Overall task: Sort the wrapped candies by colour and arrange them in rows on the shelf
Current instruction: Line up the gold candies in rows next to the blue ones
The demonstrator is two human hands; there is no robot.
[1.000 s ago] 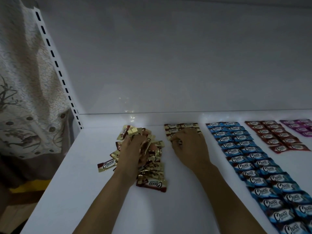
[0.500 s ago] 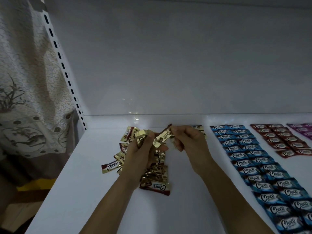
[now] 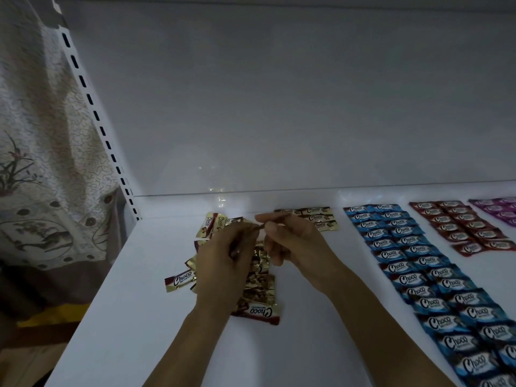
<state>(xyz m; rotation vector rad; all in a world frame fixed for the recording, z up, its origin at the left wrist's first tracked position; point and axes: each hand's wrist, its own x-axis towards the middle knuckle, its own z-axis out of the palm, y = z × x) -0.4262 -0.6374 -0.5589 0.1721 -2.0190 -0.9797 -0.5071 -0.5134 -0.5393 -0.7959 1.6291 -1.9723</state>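
Candy (image 3: pixel 262 225) just above pile (image 3: pixel 258 277), pinched between fingertips of left hand (image 3: pixel 223 258) and right hand (image 3: pixel 296 241) — thin, brown-gold, edge-on

A gold-wrapped candy (image 3: pixel 258 227) is pinched between the left hand (image 3: pixel 223 255) and right hand (image 3: pixel 296 241) above a loose gold pile (image 3: pixel 259 277) on the white shelf (image 3: pixel 139 317). Blue rows (image 3: pixel 413 258), red rows (image 3: pixel 469 227) and purple rows (image 3: pixel 499 210) are laid out to the right.

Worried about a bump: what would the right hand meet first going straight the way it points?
The right hand, pinching a gold candy, would probably meet the left hand first, over the gold pile; depth unclear.
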